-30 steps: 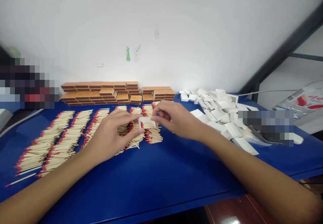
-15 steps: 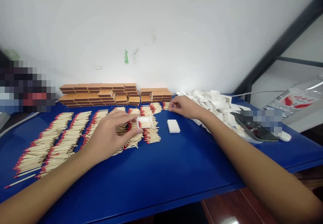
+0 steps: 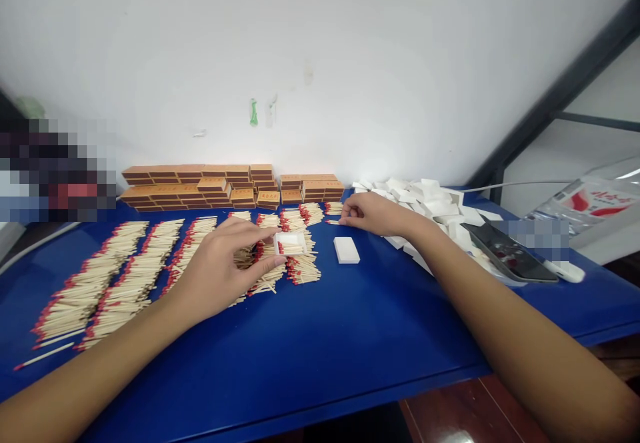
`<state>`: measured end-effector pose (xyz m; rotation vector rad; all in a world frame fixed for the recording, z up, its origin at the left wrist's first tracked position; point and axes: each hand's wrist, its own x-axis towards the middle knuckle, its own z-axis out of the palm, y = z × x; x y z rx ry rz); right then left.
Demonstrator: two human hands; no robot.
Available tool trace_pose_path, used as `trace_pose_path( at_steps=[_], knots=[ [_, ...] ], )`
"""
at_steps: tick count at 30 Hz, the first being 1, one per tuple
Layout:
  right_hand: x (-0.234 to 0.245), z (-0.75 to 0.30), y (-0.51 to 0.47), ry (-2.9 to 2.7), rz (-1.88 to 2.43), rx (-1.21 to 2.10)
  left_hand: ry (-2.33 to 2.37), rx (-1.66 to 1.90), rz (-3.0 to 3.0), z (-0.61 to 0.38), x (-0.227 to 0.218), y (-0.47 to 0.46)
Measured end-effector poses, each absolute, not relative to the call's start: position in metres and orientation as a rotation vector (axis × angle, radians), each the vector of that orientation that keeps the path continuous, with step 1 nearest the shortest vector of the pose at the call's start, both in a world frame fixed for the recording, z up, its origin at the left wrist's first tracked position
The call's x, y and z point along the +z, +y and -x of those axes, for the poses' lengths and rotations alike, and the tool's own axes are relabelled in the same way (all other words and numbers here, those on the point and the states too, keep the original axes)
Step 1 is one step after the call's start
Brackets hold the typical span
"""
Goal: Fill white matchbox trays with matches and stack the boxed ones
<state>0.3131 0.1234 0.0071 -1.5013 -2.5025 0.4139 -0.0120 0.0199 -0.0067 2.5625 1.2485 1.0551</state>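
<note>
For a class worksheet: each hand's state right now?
Left hand: holding a white rectangular cardboard tray.
Right hand: curled; can't tell whether it holds the thin pale wooden matchstick beside it.

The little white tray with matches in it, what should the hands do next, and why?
Maybe the right hand should bring the match at its fingertips to the white tray. The left hand holds that tray with its open side showing, and bare white shows beside the matches inside, so there seems to be room.
</note>
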Motion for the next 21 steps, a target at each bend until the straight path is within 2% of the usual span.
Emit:
trace_pose_path(
  at_steps=[10,21],
  knots=[
    [0.013,-0.312,0.118,-2.536,1.545,0.574,1.273,1.034,-2.573,0.013,-0.007,0.021],
    [0.011,-0.304,0.116,-2.518,1.479,0.461,1.243,1.049,-2.582,0.012,-0.007,0.019]
  ],
)
